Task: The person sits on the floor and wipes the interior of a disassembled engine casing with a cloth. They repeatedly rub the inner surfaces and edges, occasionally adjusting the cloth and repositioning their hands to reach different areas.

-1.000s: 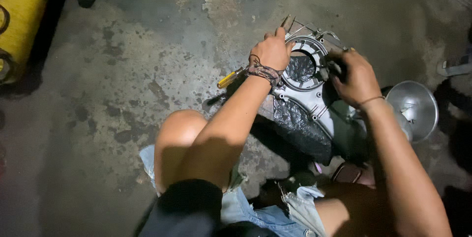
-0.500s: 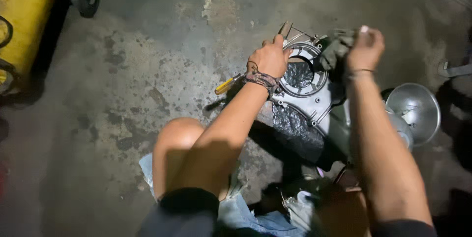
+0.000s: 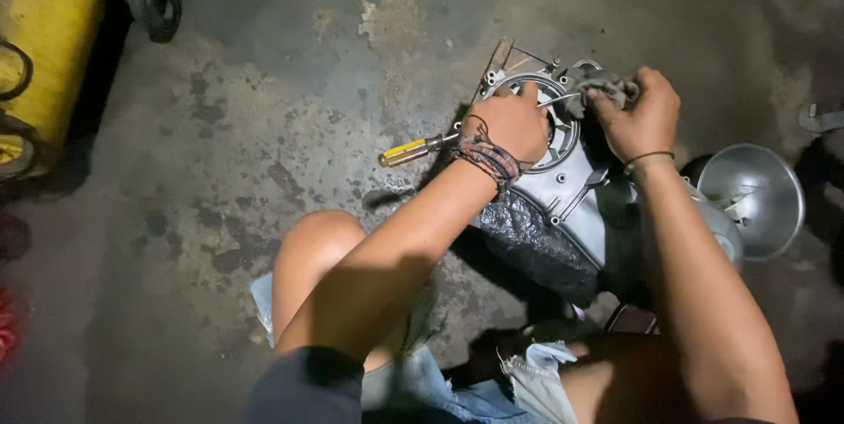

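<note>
A crouching person's left hand grips a yellow-handled screwdriver at the grey metal engine cover on the concrete floor; the right hand clutches a grimy rag. Steady bracing seems wise.

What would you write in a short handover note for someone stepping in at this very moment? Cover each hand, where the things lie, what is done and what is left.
Left hand: closed around a screwdriver with a yellow handle, its shaft across the round opening of the grey metal engine cover.
Right hand: pressing a grey rag against the top edge of the cover.
Things: the cover lies on the concrete floor, partly on a black plastic bag; a shiny metal bowl-shaped part sits to its right.
Done: cover laid flat, tools in hand.
Left: it looks like wiping around the opening is under way; how clean it is cannot be told.
</note>
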